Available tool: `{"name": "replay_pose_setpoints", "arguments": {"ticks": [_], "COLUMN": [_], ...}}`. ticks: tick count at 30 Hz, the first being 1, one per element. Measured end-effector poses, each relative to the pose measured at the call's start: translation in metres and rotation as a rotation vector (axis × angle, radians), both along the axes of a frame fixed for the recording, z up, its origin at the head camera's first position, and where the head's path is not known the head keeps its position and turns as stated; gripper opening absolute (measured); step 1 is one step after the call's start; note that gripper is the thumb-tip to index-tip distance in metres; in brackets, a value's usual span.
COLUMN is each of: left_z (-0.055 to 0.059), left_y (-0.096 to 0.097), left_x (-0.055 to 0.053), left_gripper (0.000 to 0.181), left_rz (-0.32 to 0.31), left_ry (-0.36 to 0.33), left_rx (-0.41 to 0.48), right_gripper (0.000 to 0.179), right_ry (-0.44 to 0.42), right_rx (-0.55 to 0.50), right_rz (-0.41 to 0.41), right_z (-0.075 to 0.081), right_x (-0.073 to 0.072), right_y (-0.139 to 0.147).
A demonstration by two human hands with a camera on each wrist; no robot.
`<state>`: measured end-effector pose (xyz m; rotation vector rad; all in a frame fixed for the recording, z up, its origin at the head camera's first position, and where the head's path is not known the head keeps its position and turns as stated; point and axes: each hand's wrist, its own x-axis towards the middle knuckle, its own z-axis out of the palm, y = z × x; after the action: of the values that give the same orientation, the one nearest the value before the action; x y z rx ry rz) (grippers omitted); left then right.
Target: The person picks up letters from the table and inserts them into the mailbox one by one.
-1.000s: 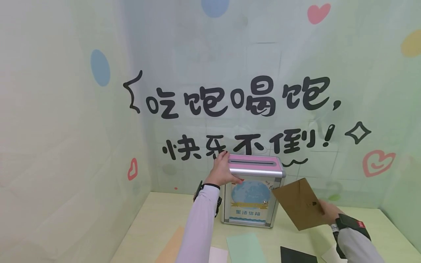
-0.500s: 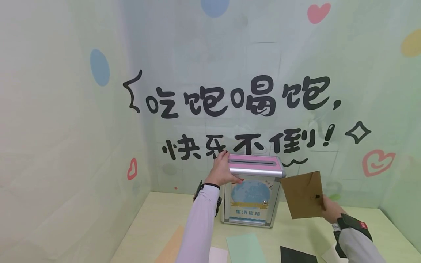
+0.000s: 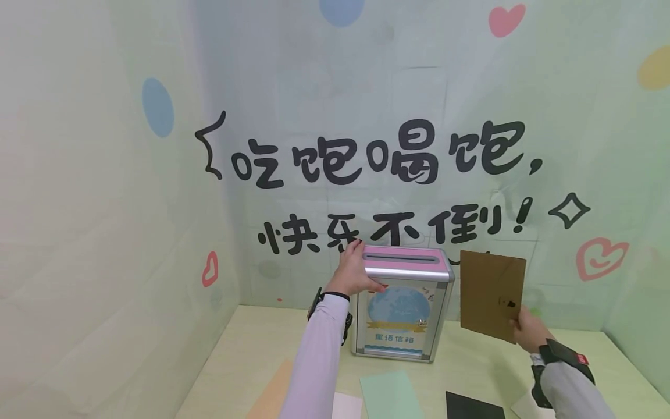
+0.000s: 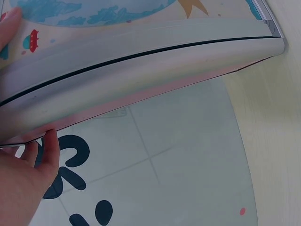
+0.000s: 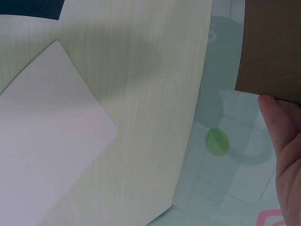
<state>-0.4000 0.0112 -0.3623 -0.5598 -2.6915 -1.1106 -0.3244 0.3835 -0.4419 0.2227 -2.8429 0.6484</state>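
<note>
A slotted mailbox (image 3: 402, 317) with a pink lid and silver edges stands upright on the table. My left hand (image 3: 352, 272) grips its top left corner, thumb on the front and fingers over the lid. In the left wrist view the fingertips (image 4: 51, 136) touch the lid's edge. To the right of the mailbox, my right hand (image 3: 531, 330) pinches a brown kraft envelope (image 3: 489, 291) by its lower right edge. The envelope is held up off the table, apart from the mailbox, with a small dark mark near the thumb. The right wrist view shows only one corner of the envelope (image 5: 270, 52).
Along the table's front lie an orange sheet (image 3: 272, 393), a pale pink one (image 3: 347, 406), a mint green one (image 3: 391, 396), a black one (image 3: 473, 407) and a white one (image 5: 51, 136). A wall with printed lettering (image 3: 413, 154) rises behind the mailbox.
The right hand has turned the brown envelope from a slant to nearly upright and moved it up and right, away from the mailbox. The left hand has stayed on the mailbox.
</note>
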Motion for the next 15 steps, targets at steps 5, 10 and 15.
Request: {"name": "replay_pose_setpoints", "arguments": {"ticks": [5, 10, 15], "left_z": [0.0004, 0.0008, 0.0008], "left_y": [-0.0002, -0.0002, 0.0004], "left_x": [0.0001, -0.0002, 0.0001], "left_gripper": [0.112, 0.112, 0.112], "left_rz": [-0.005, -0.002, 0.001], "left_ry": [0.003, 0.002, 0.001], "left_rx": [0.0, 0.0, -0.011], "right_gripper": [0.033, 0.033, 0.028], "right_ry": [0.025, 0.015, 0.007], "right_rx": [-0.007, 0.002, -0.003], "right_rz": [0.003, -0.01, -0.006], "right_z": [-0.0009, -0.0016, 0.0029], "right_x": [0.0005, -0.0023, -0.0025], "right_y": [-0.0003, 0.001, 0.0001]}}
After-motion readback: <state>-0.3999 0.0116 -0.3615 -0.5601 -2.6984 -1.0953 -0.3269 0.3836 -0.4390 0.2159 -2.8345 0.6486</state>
